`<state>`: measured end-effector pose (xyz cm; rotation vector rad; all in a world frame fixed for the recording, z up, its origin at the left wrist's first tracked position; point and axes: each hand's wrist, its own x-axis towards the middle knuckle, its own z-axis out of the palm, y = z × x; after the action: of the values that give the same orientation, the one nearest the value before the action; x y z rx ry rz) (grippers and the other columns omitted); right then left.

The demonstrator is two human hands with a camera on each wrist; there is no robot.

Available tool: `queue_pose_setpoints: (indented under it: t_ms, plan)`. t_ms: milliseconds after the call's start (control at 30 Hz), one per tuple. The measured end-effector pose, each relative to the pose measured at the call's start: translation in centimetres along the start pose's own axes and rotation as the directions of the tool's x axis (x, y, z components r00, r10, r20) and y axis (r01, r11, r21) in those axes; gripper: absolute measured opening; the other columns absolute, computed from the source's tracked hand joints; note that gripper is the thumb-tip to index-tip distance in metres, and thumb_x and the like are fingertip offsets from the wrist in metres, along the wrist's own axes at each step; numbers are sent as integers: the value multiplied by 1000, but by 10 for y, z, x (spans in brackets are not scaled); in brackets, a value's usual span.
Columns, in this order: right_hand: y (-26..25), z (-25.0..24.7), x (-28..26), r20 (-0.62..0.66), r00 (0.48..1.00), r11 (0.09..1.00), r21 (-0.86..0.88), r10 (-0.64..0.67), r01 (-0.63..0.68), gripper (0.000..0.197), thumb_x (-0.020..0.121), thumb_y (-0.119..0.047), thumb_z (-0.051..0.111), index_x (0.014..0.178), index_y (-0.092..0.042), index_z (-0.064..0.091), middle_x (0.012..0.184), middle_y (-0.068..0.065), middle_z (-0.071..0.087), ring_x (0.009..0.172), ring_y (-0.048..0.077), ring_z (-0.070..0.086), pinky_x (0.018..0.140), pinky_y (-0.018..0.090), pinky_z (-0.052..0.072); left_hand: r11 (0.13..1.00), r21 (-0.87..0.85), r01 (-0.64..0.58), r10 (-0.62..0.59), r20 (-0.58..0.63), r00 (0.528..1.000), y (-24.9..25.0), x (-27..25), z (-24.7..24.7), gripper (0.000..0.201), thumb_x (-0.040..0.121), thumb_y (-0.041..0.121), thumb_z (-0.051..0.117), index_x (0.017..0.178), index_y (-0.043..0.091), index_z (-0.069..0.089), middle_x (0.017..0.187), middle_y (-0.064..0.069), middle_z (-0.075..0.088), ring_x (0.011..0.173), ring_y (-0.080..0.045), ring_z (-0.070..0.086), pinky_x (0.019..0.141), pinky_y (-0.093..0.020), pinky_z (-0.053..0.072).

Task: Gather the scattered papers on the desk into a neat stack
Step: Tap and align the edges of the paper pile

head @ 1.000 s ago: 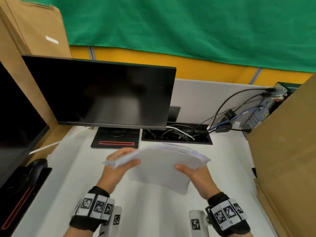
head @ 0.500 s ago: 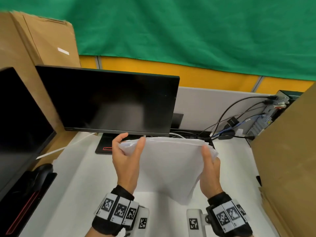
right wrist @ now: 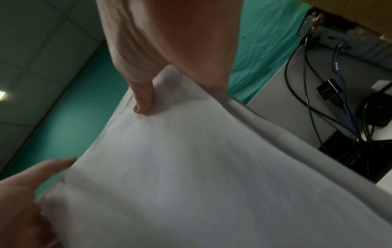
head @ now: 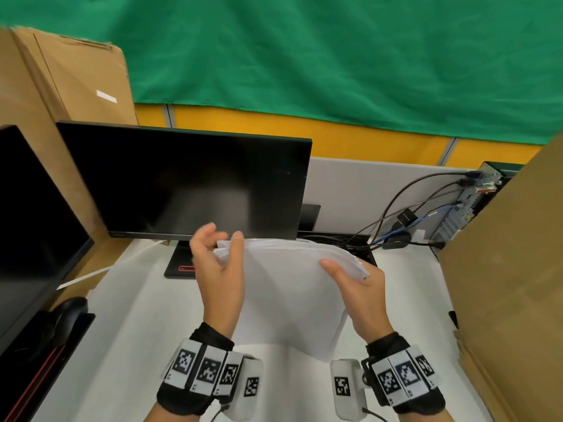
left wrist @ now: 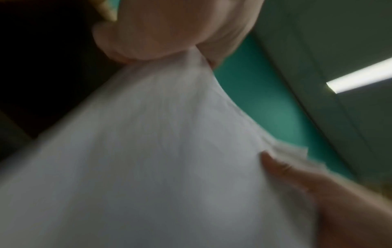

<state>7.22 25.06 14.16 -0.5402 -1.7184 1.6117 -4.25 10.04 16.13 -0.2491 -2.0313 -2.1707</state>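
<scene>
White papers (head: 289, 287), black monitor (head: 182, 184), green curtain (head: 335, 56), black-and-white checkered wristbands (head: 201, 373).

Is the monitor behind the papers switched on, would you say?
No, the monitor behind the papers shows only a dark, blank screen in the head view.

The white bench (head: 128, 336) carries a black monitor (head: 182, 184) at its back, standing on a flat black base with a red stripe (head: 181, 264). A second dark screen (head: 33, 226) stands at the left edge, with a black mouse (head: 71, 309) just in front of it, and a thin white strip (head: 91, 272) lies along the bench's left side. At the back right a bundle of black and blue cables (head: 396, 226) runs from a recessed tray to a computer case (head: 469, 202), and a large cardboard box (head: 505, 284) stands at the right edge.
</scene>
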Motion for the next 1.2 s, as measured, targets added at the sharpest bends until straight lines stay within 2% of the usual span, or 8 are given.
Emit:
queue_pose_setpoints:
  t_ms: [100, 200, 333, 500, 633, 833, 1033, 1200]
  plan:
    - [-9, 3, 1, 34, 999, 998, -65, -24, 26, 10, 77, -13, 74, 70, -20, 76, 71, 3, 74, 68, 10, 65, 64, 25, 56, 599, 575, -558, 438, 347, 829, 17, 3, -10, 83, 71, 65, 61, 141, 27, 35, 139, 5, 43, 130, -18, 38, 104, -43, 26]
    - [-25, 17, 0, 149, 969, 969, -126, -195, 214, 5, 77, -13, 74, 78, -17, 77, 73, -1, 74, 72, 12, 67, 71, 35, 55, 248, 583, -774, 261, 729, 633, 35, 13, -13, 68, 70, 69, 52, 127, 32, 54, 109, 6, 69, 107, -19, 62, 95, -43, 35]
    - [-35, 14, 6, 110, 913, 869, -280, -394, 409, 28, 76, -20, 76, 102, -26, 67, 95, -23, 66, 91, -1, 62, 82, 16, 49, 459, 458, -761, 309, 721, 620, 41, 27, -32, 39, 81, 54, 43, 68, 26, 68, 53, 4, 65, 53, -12, 63, 53, -28, 49]
    - [19, -56, -7, -107, 983, 958, -232, 147, -168, 120, 44, -40, 91, 143, -34, 25, 141, -11, 38, 128, 9, 40, 104, 30, 35, 910, 279, -307, 190, 377, 906, 28, 38, -90, 10, 77, 38, 70, 71, 32, 66, 60, 17, 71, 61, 1, 65, 52, -7, 46]
    - [30, -63, -16, 252, 902, 900, 176, 350, -399, 75, 53, -32, 89, 121, -19, 59, 124, 10, 67, 112, 29, 64, 84, 34, 57, 992, 93, -89, 51, 352, 935, -6, 30, -98, 10, 81, 21, 64, 87, 27, 68, 74, 30, 73, 73, 4, 68, 62, -3, 50]
    - [8, -67, -5, 145, 985, 994, 36, 96, -102, 28, 67, -21, 73, 95, -24, 71, 93, -3, 77, 84, 14, 71, 71, 30, 57, 999, 31, 10, -20, 361, 932, -49, 27, -95, 25, 83, 2, 61, 99, 21, 65, 82, 18, 75, 82, 5, 68, 69, -4, 51]
    - [96, -65, -35, 66, 939, 938, -101, 338, -331, 43, 60, -20, 87, 100, -10, 74, 99, 6, 78, 98, 27, 71, 90, 43, 55, 924, 195, 329, -379, 349, 857, -125, 5, -100, 18, 72, -1, 75, 89, 0, 70, 80, -7, 75, 57, -4, 67, 54, -11, 52]
    - [84, -49, -26, -26, 951, 947, -81, 309, -311, 22, 78, 2, 70, 86, -19, 72, 82, -6, 76, 76, 6, 72, 60, 14, 53, 936, 142, 321, -348, 257, 902, -109, 6, -87, 17, 76, -1, 71, 65, 6, 59, 38, 9, 60, 43, -9, 59, 39, -8, 43]
